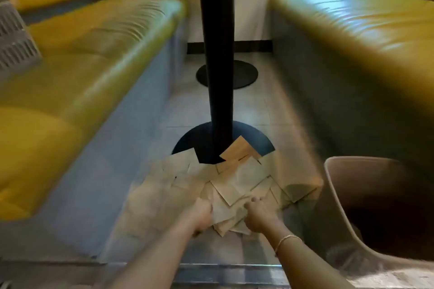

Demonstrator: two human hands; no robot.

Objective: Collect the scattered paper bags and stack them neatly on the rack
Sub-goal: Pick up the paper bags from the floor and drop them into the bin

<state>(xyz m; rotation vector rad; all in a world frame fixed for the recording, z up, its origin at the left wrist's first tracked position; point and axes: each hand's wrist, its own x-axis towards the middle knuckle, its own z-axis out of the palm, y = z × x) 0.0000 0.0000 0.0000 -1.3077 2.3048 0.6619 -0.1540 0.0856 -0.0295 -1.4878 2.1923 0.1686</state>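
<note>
Down between the yellow booth benches (98, 58), the black table pedestal (217, 54) rises just beyond the grip, its round base (256, 138) under the far bags, so a fast sweep could snag or crease those. The paper bags (234, 180) lie fanned across the floor, and both hands, left hand (203, 216) and right hand (257, 214), are closed on the near edges. It's a loose, uneven bundle; I reckon the outer sheets slide free if it's lifted now.
</note>
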